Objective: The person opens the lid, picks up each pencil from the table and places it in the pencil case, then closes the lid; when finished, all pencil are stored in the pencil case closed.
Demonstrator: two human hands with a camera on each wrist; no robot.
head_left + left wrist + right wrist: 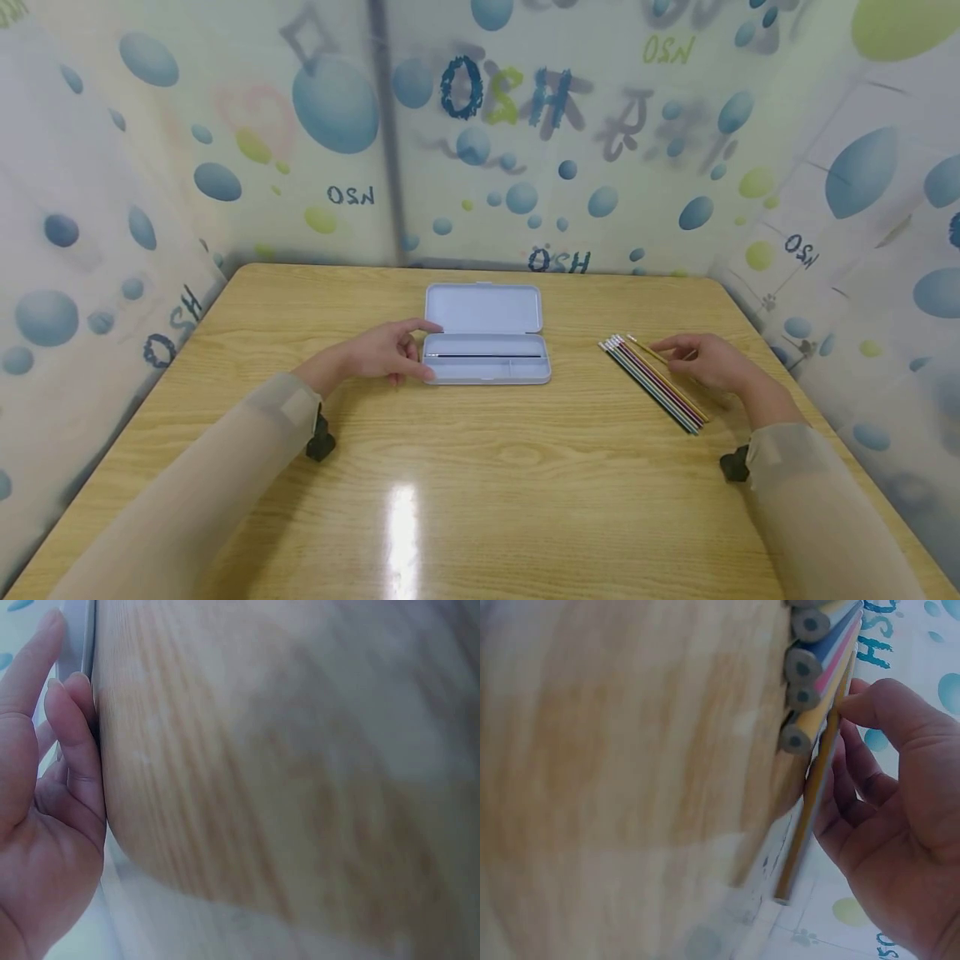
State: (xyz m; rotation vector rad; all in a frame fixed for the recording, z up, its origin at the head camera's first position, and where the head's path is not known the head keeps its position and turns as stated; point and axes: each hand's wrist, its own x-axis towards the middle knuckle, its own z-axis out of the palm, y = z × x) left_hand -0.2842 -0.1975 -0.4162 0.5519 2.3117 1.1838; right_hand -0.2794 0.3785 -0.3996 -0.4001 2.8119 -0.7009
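A pale blue pencil case [483, 308] lies with its lid laid back. One dark pencil [487, 356] is in its long back compartment. My left hand [382, 350] touches the case's left end, the thumb at the front corner and the forefinger near the hinge; other fingers bend beside it. My right hand [708, 362] pinches a yellow pencil [802, 825] between thumb and fingers, its near end lifted off the table. Just left of that hand, several pencils [652, 383] in different colours lie side by side, slanting.
The wooden table [480, 458] has a bright reflection near the front. Patterned cloth walls [472, 192] stand behind it and at both sides. The case's front has a small divider [510, 368].
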